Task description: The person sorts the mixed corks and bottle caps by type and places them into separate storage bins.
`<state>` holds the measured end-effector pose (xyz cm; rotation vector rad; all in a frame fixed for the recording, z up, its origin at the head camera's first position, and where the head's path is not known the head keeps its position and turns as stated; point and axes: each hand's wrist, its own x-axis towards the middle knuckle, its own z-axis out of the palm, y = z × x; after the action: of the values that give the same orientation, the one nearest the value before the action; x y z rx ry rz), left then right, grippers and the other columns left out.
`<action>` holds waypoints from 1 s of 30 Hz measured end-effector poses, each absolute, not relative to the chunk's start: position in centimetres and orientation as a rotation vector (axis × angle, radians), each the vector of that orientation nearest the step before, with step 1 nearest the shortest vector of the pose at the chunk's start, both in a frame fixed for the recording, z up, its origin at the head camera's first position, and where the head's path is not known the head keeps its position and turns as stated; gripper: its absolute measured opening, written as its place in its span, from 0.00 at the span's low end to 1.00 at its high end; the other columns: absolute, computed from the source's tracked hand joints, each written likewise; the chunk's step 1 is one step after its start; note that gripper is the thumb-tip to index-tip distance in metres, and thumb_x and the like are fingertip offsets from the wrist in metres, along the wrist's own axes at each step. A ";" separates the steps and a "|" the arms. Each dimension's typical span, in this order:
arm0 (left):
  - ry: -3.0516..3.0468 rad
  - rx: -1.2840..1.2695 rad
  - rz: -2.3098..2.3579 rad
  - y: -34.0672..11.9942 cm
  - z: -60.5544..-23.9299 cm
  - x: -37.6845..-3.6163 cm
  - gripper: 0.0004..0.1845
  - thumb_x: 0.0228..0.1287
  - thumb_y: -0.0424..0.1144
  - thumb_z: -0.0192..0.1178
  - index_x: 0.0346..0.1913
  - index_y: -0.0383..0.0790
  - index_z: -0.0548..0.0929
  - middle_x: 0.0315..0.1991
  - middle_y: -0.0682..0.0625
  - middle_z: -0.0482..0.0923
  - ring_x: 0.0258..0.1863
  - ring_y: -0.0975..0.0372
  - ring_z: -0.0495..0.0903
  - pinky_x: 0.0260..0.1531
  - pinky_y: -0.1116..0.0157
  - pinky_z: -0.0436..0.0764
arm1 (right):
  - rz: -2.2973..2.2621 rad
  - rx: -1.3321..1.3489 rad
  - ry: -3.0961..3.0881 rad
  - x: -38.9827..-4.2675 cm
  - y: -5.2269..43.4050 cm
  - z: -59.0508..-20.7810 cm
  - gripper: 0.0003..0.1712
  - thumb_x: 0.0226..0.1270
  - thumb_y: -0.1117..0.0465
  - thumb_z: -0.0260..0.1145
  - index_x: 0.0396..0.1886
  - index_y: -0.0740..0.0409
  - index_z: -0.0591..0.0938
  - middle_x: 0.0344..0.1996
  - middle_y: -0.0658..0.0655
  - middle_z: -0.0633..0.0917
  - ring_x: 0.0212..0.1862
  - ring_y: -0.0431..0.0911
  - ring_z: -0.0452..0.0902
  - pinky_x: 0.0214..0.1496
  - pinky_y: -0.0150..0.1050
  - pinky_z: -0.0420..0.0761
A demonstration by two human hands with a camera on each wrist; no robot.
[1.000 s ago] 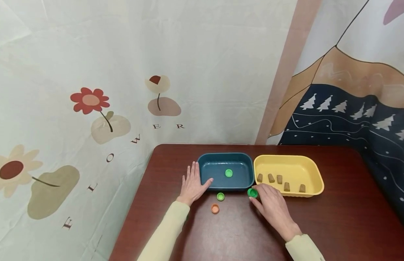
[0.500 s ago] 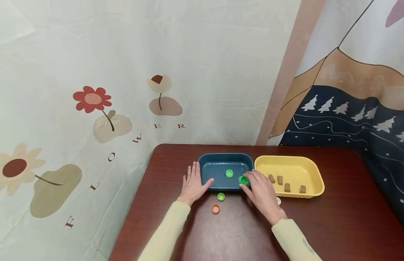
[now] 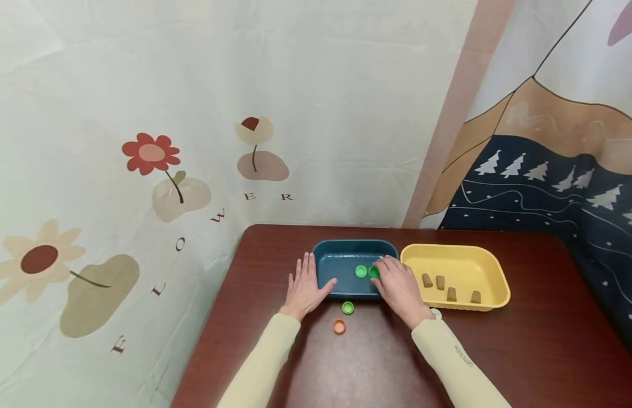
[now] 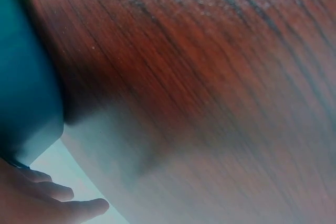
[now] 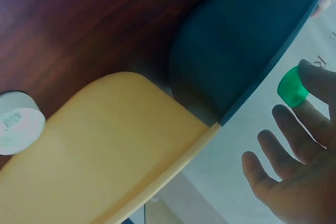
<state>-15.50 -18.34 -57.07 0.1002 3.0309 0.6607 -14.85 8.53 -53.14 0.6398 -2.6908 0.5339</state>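
Nearest the person, on the dark red tabletop [image 3: 377, 362] just behind the left hand's wrist side, lie an orange bottle cap [image 3: 338, 326] and, a little further, a loose green bottle cap [image 3: 348, 307], both apart from the trays. A white cap [image 5: 18, 122] sits close under the right wrist, beside the yellow tray [image 3: 494, 266].

Further out, the left hand [image 3: 305, 286] lies flat with straight fingers on the tabletop, thumb against the near wall of the teal tray [image 3: 326, 255] (it looks placed to steady the tray). The right hand [image 3: 397, 286] reaches over the tray's right end and pinches a green cap [image 5: 292, 86] at its fingertips [image 5: 315, 77], holding it over the tray's inside, just beside another green cap [image 3: 360, 271] that lies on the tray floor.

To the right of that hand, the yellow tray holds four small brown cork-like pieces [image 3: 450, 293] standing in a loose row.
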 end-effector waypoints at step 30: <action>3.031 0.088 0.675 -18.2 -57.0 -15.4 0.58 0.67 0.74 0.51 0.84 0.37 0.45 0.84 0.41 0.44 0.82 0.42 0.45 0.73 0.35 0.54 | 0.246 0.631 -3.011 -18.2 5.0 -54.3 0.15 0.63 0.60 0.78 0.47 0.62 0.88 0.41 0.61 0.85 0.46 0.58 0.81 0.47 0.57 0.83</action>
<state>-15.38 -18.20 -57.02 0.0879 3.0314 0.6755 -18.16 4.99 -54.35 0.6314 -3.0115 0.2457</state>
